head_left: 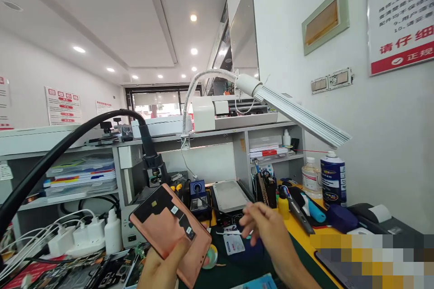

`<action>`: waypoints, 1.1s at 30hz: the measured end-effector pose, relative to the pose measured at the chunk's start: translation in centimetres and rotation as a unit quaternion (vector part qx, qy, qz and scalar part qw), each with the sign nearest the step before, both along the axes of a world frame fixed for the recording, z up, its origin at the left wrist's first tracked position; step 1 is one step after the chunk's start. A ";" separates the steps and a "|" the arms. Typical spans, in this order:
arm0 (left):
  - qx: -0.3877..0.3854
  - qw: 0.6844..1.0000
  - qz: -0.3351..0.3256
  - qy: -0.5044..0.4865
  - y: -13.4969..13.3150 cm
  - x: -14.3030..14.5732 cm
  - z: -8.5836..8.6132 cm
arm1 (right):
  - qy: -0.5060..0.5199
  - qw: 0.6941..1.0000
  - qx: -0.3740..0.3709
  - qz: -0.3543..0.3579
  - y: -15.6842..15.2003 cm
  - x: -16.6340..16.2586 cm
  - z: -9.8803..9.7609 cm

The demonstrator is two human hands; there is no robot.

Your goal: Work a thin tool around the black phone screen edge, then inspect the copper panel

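Two bare hands work above a cluttered tabletop (305, 235). The left hand (162, 268) grips a copper-coloured phone panel (169, 230) from below, its fingers clamped on the lower edge, so that the panel is raised and tilted over the dark green mat (233, 271), with black strips and small labels on its upper face. The right hand (267, 228) hovers just beside it, empty, fingers loosely apart and slightly curled, above a small blue-and-white card (233, 244). Behind the hands stand a metal heating plate (228, 195), a blue soldering stand (197, 194) and a white gooseneck lamp (298, 115). Well to the right stands a blue-labelled can (333, 179).
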State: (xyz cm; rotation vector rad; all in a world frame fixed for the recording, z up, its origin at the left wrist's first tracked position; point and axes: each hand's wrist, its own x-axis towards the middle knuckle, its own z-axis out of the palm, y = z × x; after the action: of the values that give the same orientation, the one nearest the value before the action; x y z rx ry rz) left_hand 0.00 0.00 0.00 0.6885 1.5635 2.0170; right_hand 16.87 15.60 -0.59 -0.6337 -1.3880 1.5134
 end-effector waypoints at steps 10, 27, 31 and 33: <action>0.009 0.995 -0.066 -0.079 0.0 -3.1 0.4 | -0.128 0.982 -0.004 -0.138 6.6 3.2 -1.0; -0.001 0.960 -0.159 -0.232 -1.0 -2.8 2.5 | -0.546 0.796 0.156 0.209 3.9 4.9 -1.2; 0.023 0.947 -0.209 -0.243 -1.5 -2.7 2.0 | -0.557 0.791 0.148 0.205 3.2 5.3 -0.4; 0.053 0.941 -0.223 -0.249 -1.6 -2.8 1.6 | -0.559 0.793 0.141 0.199 2.8 5.2 0.0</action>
State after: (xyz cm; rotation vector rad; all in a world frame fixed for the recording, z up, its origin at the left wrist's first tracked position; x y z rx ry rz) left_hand -2.83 -1.58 1.61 0.4650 0.9143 1.7565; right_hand 22.04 18.44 -0.62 -1.1872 -2.7327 1.1533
